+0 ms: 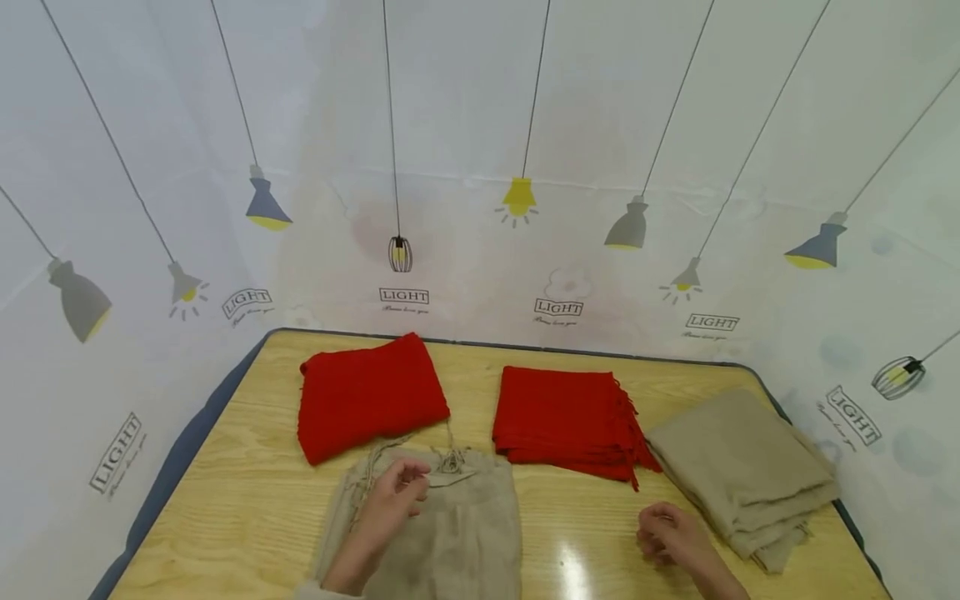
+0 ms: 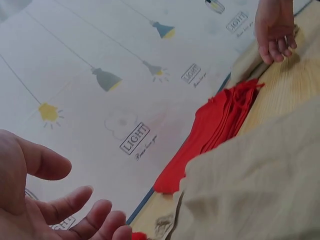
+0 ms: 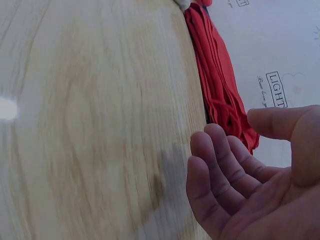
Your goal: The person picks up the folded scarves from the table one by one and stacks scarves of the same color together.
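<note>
A folded beige scarf with fringe bunched at its far edge lies at the front of the table. Over its left part hovers my left hand, fingers loosely bent and holding nothing; the left wrist view shows thumb and fingers apart. My right hand is above bare wood, between that scarf and a second folded beige scarf at the right. In the right wrist view its fingers curve loosely around nothing. Two folded red scarves lie behind: one at left, one at centre with fringe on its right side.
The wooden table has a dark blue edge. A pale wall covering printed with hanging lamps rises behind it and along both sides. Light glares off the wood between the hands.
</note>
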Tool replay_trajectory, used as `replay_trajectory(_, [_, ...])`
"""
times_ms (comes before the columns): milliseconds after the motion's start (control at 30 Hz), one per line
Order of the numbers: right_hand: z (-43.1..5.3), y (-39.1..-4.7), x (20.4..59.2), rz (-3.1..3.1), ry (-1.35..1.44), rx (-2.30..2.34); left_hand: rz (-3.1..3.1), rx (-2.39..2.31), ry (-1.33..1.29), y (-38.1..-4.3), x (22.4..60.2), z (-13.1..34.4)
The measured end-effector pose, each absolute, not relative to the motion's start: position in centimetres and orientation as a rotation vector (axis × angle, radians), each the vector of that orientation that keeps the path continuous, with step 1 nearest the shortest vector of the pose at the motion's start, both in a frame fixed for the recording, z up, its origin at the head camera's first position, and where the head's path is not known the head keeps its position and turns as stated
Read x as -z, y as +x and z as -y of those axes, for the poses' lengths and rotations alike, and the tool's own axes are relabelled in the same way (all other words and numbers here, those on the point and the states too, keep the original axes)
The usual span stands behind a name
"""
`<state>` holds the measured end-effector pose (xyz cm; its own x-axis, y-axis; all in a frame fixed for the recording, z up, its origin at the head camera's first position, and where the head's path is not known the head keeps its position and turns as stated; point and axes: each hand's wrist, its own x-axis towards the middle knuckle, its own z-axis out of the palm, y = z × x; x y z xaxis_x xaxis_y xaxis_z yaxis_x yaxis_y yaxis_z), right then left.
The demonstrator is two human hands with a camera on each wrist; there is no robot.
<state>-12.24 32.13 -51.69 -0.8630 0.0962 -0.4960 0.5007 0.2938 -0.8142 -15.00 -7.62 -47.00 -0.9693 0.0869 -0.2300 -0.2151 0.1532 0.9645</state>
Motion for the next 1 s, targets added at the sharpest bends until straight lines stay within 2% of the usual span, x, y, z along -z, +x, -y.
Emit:
replay_trajectory(300, [-35.8,-12.8,50.8,-2.246,0.536,1.529,-1.697,-2.041,-0.142,-14.5,47.1,4.6])
replay_trajectory(700, [-38.7,-12.7,50.4,-2.361,0.674,1.565,-1.622,-1.989,-0.140,-12.9,49.1,-0.6])
replay_trajectory(1000, [-43.3,-13.3,50.0,-2.286,0.748,1.666,-1.436,-1.937,-0.239,-11.6,50.3,-3.7])
